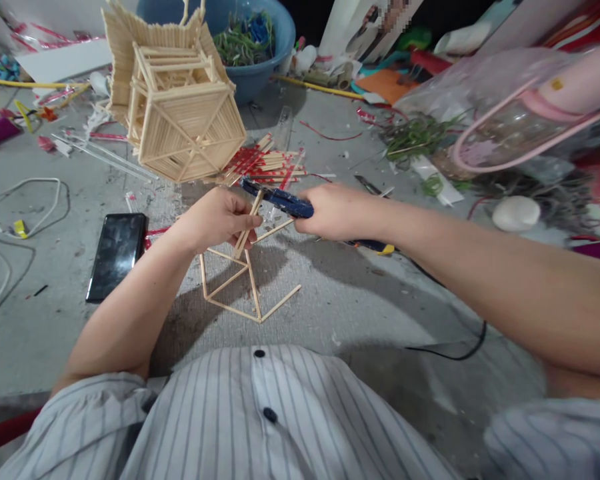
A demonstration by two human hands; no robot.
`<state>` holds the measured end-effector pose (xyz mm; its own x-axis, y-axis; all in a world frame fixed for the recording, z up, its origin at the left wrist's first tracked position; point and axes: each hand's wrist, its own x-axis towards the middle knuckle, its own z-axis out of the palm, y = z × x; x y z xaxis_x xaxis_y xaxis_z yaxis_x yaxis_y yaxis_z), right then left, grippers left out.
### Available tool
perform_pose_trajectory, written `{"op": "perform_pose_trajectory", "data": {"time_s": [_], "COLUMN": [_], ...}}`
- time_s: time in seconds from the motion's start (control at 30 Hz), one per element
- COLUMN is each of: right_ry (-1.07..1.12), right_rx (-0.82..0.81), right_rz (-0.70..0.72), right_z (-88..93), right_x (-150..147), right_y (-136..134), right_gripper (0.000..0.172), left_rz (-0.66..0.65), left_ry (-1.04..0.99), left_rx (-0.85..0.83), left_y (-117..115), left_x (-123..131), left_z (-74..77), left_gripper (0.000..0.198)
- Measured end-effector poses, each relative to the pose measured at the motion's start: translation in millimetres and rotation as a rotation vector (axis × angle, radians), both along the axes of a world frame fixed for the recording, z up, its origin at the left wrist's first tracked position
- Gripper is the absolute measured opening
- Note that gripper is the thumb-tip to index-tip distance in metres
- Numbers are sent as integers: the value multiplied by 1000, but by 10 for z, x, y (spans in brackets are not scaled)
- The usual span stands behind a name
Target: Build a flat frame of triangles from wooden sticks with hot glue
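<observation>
My left hand (223, 219) pinches a few thin wooden sticks (243, 241), which slant up toward the dark blue cutting tool (283, 200). That tool is gripped in my right hand (333, 211), and its head meets the upper end of the sticks. Below my hands, a flat frame of joined sticks (229, 309) lies on the grey table (360, 307). Behind my left hand stands a many-sided stick structure (193, 130) with a ribbed base facing me. Red-marked sticks (275, 163) are spread beside it.
A black phone (116, 257) lies left of my left forearm. A blue basin (280, 40) stands at the back, a pink-handled bottle (520, 130) at the right. A dark tool with a yellow tip (379, 247) and black cable (467, 357) lie near my right forearm.
</observation>
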<state>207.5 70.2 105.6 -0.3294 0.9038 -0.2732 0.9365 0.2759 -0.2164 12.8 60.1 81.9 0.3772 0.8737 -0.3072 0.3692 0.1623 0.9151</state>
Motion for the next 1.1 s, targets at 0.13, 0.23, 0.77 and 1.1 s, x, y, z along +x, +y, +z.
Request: {"op": "perform_pose_trajectory", "data": {"time_s": [0.13, 0.23, 0.77, 1.1], "right_ry": [-34, -41, -78, -16], "right_rx": [39, 60, 112, 110], "right_rz": [28, 24, -32, -104], "right_z": [-85, -124, -239, -268], "right_x": [18, 9, -52, -74], "right_y": [60, 97, 222, 249], "right_gripper": [16, 18, 15, 21], "left_rz": [15, 29, 41, 46], "left_ry": [-6, -1, 79, 79], "left_rx": [-9, 6, 102, 144], "left_y": [23, 37, 151, 209], "left_x": [17, 18, -42, -80], "left_z": [-55, -95, -221, -298], "left_gripper": [31, 30, 27, 28]}}
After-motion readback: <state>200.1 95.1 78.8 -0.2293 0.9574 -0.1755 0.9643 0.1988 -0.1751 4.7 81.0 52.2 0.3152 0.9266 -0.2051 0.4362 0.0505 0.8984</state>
